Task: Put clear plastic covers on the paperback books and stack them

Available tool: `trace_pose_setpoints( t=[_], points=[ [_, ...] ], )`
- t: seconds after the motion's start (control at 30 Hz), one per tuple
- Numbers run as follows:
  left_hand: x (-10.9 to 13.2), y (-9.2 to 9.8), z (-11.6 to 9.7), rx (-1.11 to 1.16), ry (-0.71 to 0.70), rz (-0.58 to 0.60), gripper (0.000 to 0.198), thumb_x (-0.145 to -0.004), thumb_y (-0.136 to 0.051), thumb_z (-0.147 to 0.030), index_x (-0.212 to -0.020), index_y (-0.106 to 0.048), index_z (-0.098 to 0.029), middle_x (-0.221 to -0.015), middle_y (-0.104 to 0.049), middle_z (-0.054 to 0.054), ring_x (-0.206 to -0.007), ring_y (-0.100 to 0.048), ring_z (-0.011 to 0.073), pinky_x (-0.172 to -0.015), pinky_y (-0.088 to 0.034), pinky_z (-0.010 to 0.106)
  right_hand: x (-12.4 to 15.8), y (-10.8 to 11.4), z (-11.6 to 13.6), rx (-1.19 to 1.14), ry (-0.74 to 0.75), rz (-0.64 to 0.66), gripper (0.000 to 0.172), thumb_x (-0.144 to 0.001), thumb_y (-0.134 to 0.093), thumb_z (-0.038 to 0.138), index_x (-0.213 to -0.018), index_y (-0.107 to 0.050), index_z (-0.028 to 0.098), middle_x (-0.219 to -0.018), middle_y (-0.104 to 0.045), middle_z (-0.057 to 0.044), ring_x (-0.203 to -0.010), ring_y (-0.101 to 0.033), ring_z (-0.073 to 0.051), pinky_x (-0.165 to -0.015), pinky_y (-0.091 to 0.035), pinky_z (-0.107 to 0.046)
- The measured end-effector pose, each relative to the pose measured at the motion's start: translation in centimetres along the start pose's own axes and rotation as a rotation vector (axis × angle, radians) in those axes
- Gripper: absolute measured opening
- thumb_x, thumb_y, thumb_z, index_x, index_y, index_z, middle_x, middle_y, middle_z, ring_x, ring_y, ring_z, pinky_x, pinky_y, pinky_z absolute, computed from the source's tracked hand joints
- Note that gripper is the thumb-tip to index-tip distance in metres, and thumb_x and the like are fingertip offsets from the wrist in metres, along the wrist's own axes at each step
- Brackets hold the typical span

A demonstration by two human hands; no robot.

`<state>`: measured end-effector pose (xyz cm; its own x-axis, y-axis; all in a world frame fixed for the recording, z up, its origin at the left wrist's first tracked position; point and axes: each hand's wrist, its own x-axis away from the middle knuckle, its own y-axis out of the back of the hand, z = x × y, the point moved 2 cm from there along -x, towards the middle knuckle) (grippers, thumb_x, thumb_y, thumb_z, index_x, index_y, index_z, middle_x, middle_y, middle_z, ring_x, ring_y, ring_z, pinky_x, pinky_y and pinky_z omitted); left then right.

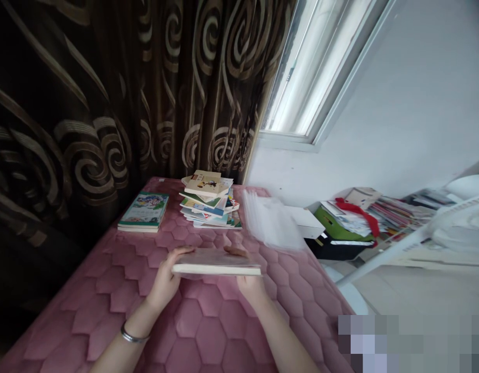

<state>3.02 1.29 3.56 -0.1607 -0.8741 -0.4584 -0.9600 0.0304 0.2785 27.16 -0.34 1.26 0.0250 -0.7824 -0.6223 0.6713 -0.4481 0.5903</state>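
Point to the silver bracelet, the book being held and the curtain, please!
Silver bracelet (pixel 132 338): head view, front of its band.
Held book (pixel 216 270): head view, pale page edge.
Curtain (pixel 146 93): head view, patterned cloth.

No legible texts, labels, brands, numbers or signs anywhere.

With our clock centring on the middle of the view, we are counting two hands, one left hand (pixel 168 274) towards half past seven and one right hand (pixel 249 282) at six, and one book (pixel 216 270) between them. Near nine, we are tallying one low pile (pixel 143 210), apparently of two books; near eight, one taller stack (pixel 205 185), its books overlapping too much for numbering. We are also listing one bracelet (pixel 134 336) at half past seven, one window (pixel 313 67) near one and one white box (pixel 306 220) near four.
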Motion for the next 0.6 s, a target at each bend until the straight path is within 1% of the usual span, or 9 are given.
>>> trace_pose_setpoints(
  t=[0.07,0.13,0.2,0.27,0.37,0.4,0.47,0.53,0.6],
  points=[
    [0.2,-0.3,-0.6,0.006,0.031,-0.081,0.027,-0.08,-0.05,-0.021,-0.104,-0.063,-0.019,-0.107,-0.068,0.01,-0.107,-0.059,0.0248,-0.1,-0.042,0.039,0.0,0.3,0.5,-0.177,-0.102,-0.008,0.031,-0.084,-0.045,0.025,-0.107,-0.065,0.024,-0.102,-0.069,-0.01,-0.1,-0.062,-0.024,-0.091,-0.048,-0.035],
    [0.3,-0.6,-1.1,0.026,0.093,-0.164,0.024,-0.08,-0.054,-0.025,-0.102,-0.062,-0.02,-0.104,-0.068,0.01,-0.107,-0.059,0.0258,-0.099,-0.042,0.038,0.1,0.5,0.8,-0.27,-0.218,-0.042,0.027,-0.085,-0.047,0.034,-0.102,-0.066,0.023,-0.098,-0.068,-0.012,-0.099,-0.061,-0.027,-0.092,-0.046,-0.038],
    [0.2,-1.1,-1.2,0.078,0.169,-0.221,0.025,-0.08,-0.058,-0.029,-0.103,-0.061,-0.02,-0.105,-0.067,0.009,-0.108,-0.058,0.0257,-0.098,-0.043,0.036,0.1,0.3,1.1,-0.266,-0.302,-0.044,0.032,-0.087,-0.044,0.042,-0.104,-0.063,0.022,-0.095,-0.068,-0.012,-0.094,-0.062,-0.028,-0.086,-0.047,-0.038],
    [-0.1,-1.8,-0.8,0.154,0.247,-0.254,0.029,-0.08,-0.059,-0.029,-0.108,-0.058,-0.02,-0.109,-0.066,0.008,-0.111,-0.057,0.0237,-0.097,-0.044,0.033,-0.1,-0.3,1.0,-0.23,-0.364,-0.016,0.041,-0.089,-0.038,0.046,-0.114,-0.058,0.02,-0.097,-0.068,-0.011,-0.091,-0.062,-0.026,-0.08,-0.048,-0.035],
    [-0.4,-2.7,0.8,0.254,0.368,-0.291,0.034,-0.079,-0.06,-0.026,-0.112,-0.055,-0.02,-0.112,-0.065,0.007,-0.109,-0.059,0.0208,-0.092,-0.048,0.031,-0.5,-1.4,0.3,-0.163,-0.463,0.025,0.048,-0.092,-0.03,0.05,-0.118,-0.056,0.019,-0.097,-0.069,-0.009,-0.088,-0.063,-0.023,-0.077,-0.048,-0.031],
    [-0.5,-3.0,1.5,0.267,0.4,-0.296,0.034,-0.079,-0.061,-0.025,-0.112,-0.054,-0.02,-0.112,-0.065,0.007,-0.109,-0.06,0.0208,-0.09,-0.049,0.031,-0.6,-1.8,0.0,-0.142,-0.496,0.049,0.048,-0.092,-0.029,0.051,-0.115,-0.058,0.019,-0.094,-0.07,-0.008,-0.087,-0.063,-0.022,-0.076,-0.047,-0.03],
    [-0.7,-3.5,3.0,0.22,0.428,-0.283,0.035,-0.08,-0.059,-0.024,-0.114,-0.052,-0.019,-0.117,-0.063,0.008,-0.114,-0.057,0.0215,-0.092,-0.048,0.032,-0.8,-2.5,-0.5,-0.101,-0.555,0.12,0.047,-0.093,-0.029,0.05,-0.11,-0.061,0.019,-0.09,-0.07,-0.007,-0.084,-0.065,-0.022,-0.073,-0.047,-0.029],
    [-0.9,-3.6,4.2,0.093,0.438,-0.24,0.039,-0.084,-0.053,-0.022,-0.122,-0.048,-0.017,-0.122,-0.06,0.012,-0.118,-0.055,0.0221,-0.097,-0.045,0.035,-0.9,-3.0,-0.8,-0.047,-0.61,0.193,0.041,-0.094,-0.031,0.043,-0.109,-0.061,0.02,-0.09,-0.071,-0.007,-0.085,-0.066,-0.021,-0.072,-0.046,-0.028],
    [-1.0,-3.6,4.7,-0.053,0.44,-0.191,0.045,-0.086,-0.046,-0.018,-0.13,-0.041,-0.015,-0.123,-0.059,0.014,-0.116,-0.057,0.0226,-0.099,-0.044,0.038,-0.9,-3.3,-0.8,0.02,-0.659,0.252,0.036,-0.095,-0.032,0.034,-0.111,-0.061,0.019,-0.093,-0.072,-0.008,-0.088,-0.067,-0.021,-0.074,-0.046,-0.027]
  ],
)
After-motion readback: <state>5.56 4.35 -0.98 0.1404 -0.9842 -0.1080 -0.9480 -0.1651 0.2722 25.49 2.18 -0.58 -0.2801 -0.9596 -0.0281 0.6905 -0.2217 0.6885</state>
